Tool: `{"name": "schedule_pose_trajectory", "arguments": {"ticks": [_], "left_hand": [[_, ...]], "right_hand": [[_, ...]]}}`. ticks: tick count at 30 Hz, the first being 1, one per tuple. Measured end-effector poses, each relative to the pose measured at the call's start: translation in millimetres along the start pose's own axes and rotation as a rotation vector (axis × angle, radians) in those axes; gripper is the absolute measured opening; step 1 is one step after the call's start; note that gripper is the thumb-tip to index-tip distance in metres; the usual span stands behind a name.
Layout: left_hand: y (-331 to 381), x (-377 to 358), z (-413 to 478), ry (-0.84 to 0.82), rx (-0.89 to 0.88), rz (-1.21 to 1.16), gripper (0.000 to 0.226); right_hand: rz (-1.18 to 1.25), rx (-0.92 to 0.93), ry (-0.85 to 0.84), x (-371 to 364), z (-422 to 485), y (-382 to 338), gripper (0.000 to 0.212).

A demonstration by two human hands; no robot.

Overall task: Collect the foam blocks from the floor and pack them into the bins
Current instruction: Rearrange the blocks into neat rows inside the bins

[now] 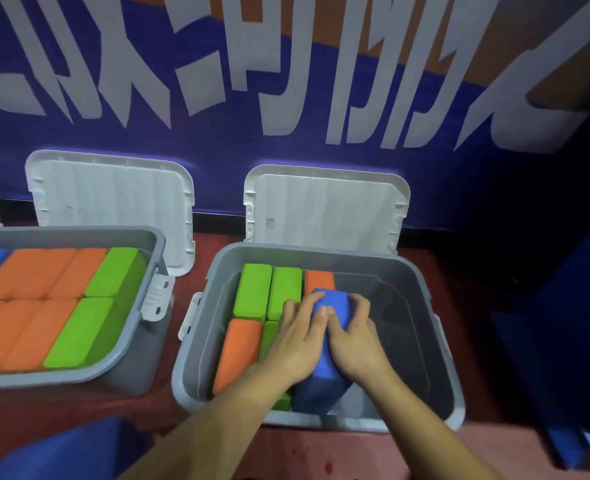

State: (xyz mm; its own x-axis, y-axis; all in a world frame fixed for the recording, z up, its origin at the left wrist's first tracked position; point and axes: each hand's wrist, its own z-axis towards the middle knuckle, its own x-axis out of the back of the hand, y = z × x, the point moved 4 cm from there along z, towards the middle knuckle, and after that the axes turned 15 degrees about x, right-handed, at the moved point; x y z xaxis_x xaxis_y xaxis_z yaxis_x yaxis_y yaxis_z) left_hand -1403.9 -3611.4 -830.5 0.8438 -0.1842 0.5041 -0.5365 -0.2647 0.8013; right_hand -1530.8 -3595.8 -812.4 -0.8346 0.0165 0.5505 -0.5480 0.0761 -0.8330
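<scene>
step: seating blue block (323, 368) in right bin (321, 422), beside green blocks (269, 292) | hands: our left hand (295, 341) and right hand (354, 342) both curl over its top end | how: we press evenly, keep it square to the row; bottom possibly not down yet

The red floor (321, 452) is occupied by two grey bins set side by side, slightly apart: the left bin (137, 368) and the right bin (408, 323). A white lid (110, 192) is stood upright behind the left bin, and another lid (324, 206) behind the right. A blurred blue shape (61, 452) is seen at the lower left.
</scene>
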Motion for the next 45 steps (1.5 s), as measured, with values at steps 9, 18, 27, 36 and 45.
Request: {"name": "schedule_pose_trajectory", "arguments": {"ticks": [9,18,27,36,45], "left_hand": [[-63,-12,18,0.111,0.039,0.555,0.087],[-100,-22,36,-0.007,0.175,0.674,0.083],[-65,34,6,-0.015,0.143,0.678,0.066],[-121,146,-112,0.306,0.286,0.618,0.056],[-226,198,-218,0.47,0.596,0.569,0.063]], "right_hand": [[-0.15,-0.105,-0.18,-65,2,63,0.067],[-0.184,-0.154,-0.353,-107,16,105,0.071],[-0.573,-0.099,-0.236,-80,3,50,0.065],[-0.354,0.318,-0.308,-153,-75,-77,0.053],[-0.154,0.236,-0.603,-263,-176,-90,0.063]]}}
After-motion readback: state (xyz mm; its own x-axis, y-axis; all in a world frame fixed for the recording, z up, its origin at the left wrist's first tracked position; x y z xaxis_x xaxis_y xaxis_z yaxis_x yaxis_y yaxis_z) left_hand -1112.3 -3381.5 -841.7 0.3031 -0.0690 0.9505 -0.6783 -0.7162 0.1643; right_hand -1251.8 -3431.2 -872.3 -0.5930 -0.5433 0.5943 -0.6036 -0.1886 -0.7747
